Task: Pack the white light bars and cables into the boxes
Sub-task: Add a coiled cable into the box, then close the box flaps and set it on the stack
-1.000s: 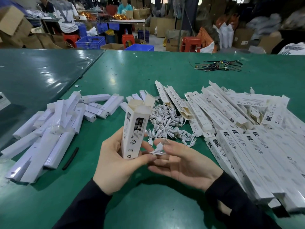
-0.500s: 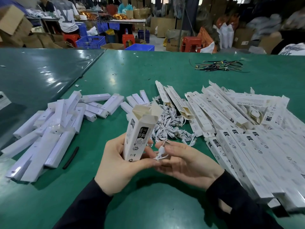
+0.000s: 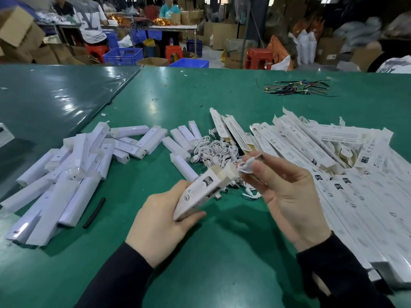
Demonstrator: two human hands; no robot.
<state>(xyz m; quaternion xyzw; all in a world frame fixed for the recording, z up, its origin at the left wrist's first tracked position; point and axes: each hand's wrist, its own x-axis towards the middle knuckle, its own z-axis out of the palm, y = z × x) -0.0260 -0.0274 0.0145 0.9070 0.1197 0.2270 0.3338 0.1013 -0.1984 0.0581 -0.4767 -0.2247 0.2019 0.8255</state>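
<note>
Box [image 3: 201, 190], ctr frame, now tipped w/ open end toward right; left hand [image 3: 160, 221] fingers wrapped round it. Right hand [image 3: 287, 192] raised, pinching coiled cable [image 3: 245, 166] at box mouth. Insertion imminent, judged.

Both hands raised: left [image 3: 160, 221] gripping, right [image 3: 287, 196] pinching, sleeves dark.

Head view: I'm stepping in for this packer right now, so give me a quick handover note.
Left hand grips an open box, its open end tilted toward the right hand.
Right hand pinches a coiled white cable at the box mouth, not yet inside.
Loose light bars lie left, the cable pile centre, other boxes right.
Left to do: insert the cable, close the flap, carry on with the remaining pieces.
</note>
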